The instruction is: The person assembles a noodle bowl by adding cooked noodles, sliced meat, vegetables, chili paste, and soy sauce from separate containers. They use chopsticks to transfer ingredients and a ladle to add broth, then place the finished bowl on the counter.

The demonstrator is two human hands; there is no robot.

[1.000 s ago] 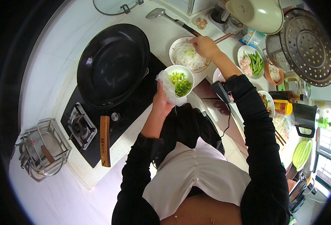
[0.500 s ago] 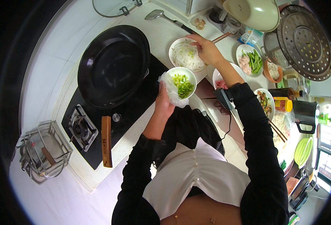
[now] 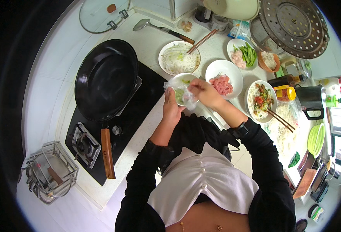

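At the frame's centre, the left hand cups a small white bowl of green vegetables wrapped in clear film. The right hand pinches that film; peeling goes best slowly, with the bowl level, over the counter.

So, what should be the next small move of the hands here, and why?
Probably peel the clear film fully off the small bowl. The right hand pinches the film at the rim, the left hand holds the bowl, and green vegetables show inside.

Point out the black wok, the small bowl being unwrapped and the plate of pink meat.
black wok [image 3: 105, 79], head view, inner base.
small bowl [image 3: 186, 77], head view, far rim.
plate of pink meat [image 3: 216, 71], head view, bare rim.
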